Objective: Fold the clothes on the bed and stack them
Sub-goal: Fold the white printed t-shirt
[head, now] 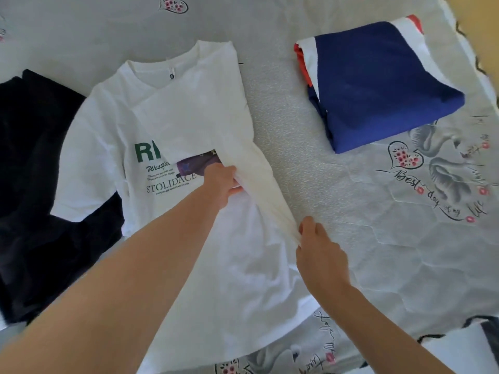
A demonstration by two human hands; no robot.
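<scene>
My left hand (222, 184) and right hand (314, 238) pinch folded edge of white T-shirt (172, 109), tensioning crease straight; folded navy garment (378, 82) waits as stack base.

Grey printed bedsheet (351, 201) in daylight, yellowish wall (483, 12) beyond.

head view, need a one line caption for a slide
Both hands, left and right, pinch the white t-shirt's folded side on the bed, beside a folded blue garment.
</scene>
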